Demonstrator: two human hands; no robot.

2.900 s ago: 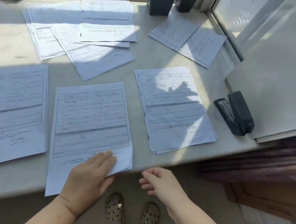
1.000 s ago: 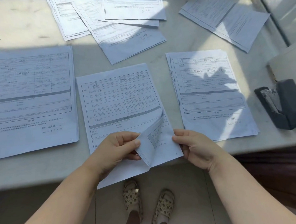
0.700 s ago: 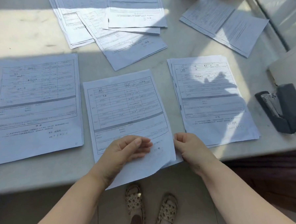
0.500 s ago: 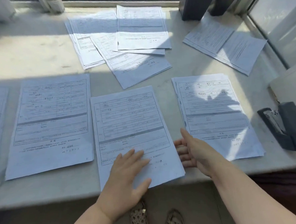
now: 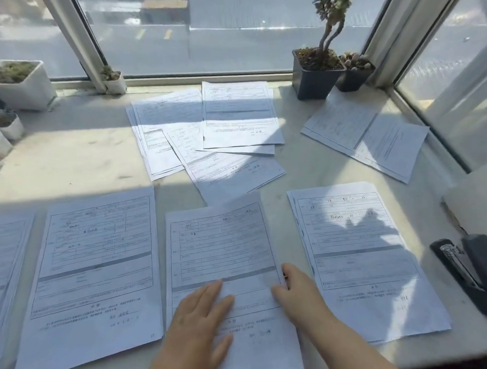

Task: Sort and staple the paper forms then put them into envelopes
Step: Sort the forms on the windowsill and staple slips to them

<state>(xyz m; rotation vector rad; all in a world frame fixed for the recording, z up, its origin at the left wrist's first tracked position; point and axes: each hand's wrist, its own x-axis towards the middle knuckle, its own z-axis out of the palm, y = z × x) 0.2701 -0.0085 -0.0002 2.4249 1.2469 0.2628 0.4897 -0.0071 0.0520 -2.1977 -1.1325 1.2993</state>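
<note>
Squaring the white printed paper form [image 5: 223, 258] lying mid-row on the pale stone tabletop [image 5: 74, 153], flat open left hand [image 5: 199, 325] pinning its lower half, right hand [image 5: 296, 294] pinching its right edge, black stapler [image 5: 478, 276] well apart rightward.

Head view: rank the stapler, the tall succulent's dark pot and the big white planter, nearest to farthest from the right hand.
From the right hand:
1. Stapler, right, at the sill's near edge.
2. Dark pot, far right, by the window.
3. White planter, far left corner.
</note>
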